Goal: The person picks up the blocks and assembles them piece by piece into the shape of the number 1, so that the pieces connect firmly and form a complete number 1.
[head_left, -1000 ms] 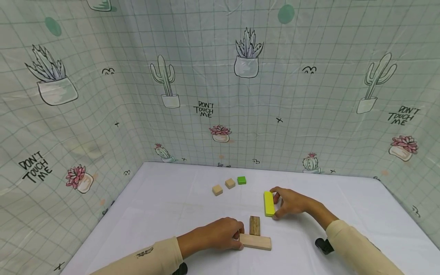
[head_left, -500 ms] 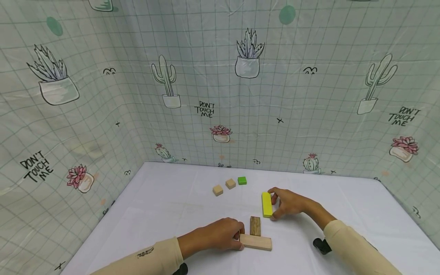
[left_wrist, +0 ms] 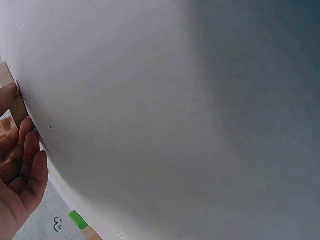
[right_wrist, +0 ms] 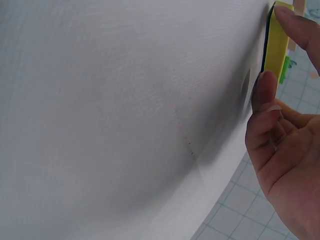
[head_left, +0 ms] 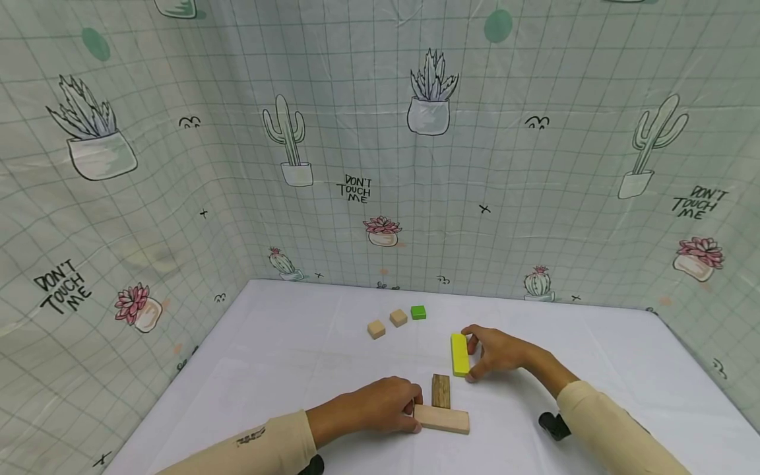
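My left hand pinches the left end of a pale wooden block, which lies crosswise near the front of the table. Behind that block, a darker brown wooden block points away from me, its near end against the pale one. Farther right, my right hand holds a yellow block by its two ends, thumb at the near end and fingers at the far end. In the right wrist view, the thumb and fingers meet the yellow block close to the white cloth.
Toward the back of the table lie two small tan cubes and a small green block. White cloth covers the table. A hanging curtain with cactus prints borders it behind and at the sides.
My right hand has slid the yellow block a little to the left and slightly nearer the brown block. The left hand and the pale block have stayed in place.
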`<state>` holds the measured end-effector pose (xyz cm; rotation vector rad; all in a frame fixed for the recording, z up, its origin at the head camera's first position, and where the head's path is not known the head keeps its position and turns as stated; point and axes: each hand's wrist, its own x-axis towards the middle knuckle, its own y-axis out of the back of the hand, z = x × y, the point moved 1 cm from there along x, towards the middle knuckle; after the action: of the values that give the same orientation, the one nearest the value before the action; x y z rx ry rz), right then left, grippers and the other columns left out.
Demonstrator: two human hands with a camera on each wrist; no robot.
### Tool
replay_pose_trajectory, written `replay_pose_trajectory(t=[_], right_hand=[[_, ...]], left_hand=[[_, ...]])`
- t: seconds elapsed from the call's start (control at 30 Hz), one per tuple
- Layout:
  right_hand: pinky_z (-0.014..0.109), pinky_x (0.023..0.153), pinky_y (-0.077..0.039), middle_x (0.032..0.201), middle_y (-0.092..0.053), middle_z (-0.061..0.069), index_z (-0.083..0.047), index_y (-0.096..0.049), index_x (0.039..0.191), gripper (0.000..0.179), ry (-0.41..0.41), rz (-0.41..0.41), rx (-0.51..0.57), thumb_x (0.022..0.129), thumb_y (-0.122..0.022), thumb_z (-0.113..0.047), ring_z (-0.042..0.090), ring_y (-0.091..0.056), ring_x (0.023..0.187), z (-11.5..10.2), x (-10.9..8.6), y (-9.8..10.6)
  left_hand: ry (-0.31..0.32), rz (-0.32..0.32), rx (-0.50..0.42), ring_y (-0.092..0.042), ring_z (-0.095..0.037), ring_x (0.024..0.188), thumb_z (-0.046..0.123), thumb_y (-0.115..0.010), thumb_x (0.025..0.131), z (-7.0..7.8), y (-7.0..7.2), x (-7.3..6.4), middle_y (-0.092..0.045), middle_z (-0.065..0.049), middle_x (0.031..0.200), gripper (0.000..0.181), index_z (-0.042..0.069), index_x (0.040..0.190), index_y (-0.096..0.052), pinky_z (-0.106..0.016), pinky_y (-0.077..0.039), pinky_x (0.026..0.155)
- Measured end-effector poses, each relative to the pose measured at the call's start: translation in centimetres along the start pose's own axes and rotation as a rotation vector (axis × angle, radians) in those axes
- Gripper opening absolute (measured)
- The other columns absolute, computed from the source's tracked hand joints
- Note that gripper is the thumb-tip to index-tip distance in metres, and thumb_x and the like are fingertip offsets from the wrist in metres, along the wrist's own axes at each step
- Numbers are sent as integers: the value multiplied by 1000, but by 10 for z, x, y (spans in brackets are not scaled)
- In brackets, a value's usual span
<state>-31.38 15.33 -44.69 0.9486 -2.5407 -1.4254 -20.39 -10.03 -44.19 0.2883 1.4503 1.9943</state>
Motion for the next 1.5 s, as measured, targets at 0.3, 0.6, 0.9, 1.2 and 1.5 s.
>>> replay_pose_trajectory(t=[0.3,0.6,0.9,1.2,1.5], right_hand=[[36,78,-45,106,-60,3,3,-42,142,91,-15,-23,-4,69,-91,-21,19,-51,88,-3,-1,1],[36,79,-44,106,-60,2,4,-43,142,91,0,-10,-4,69,-91,-21,18,-51,88,-1,0,-1],[32,75,-43,105,-60,2,5,-43,142,90,32,0,19,70,-90,-23,17,-50,86,-1,3,-3],[31,73,-43,104,-59,2,5,-44,141,89,49,12,29,70,-90,-21,17,-50,85,-5,4,-5],[30,72,-43,103,-60,2,5,-44,141,90,50,14,38,70,-91,-22,17,-50,84,-6,5,-7]], left_hand=[[-10,5,7,-50,1,70,30,-80,87,0,1,-1,-55,14,77,28,13,108,-70,-16,-45,68],[-28,10,8,-50,2,71,30,-79,88,-1,1,-1,-56,14,79,29,12,109,-69,-15,-45,70],[-31,12,10,-50,2,71,30,-79,88,-1,1,-1,-56,14,78,30,12,109,-69,-15,-45,69],[-13,0,7,-50,1,71,30,-79,88,0,1,0,-56,14,78,29,13,109,-69,-15,-45,68],[-7,-5,10,-51,2,71,31,-79,88,-1,0,1,-56,14,78,29,13,109,-69,-15,-46,68]])
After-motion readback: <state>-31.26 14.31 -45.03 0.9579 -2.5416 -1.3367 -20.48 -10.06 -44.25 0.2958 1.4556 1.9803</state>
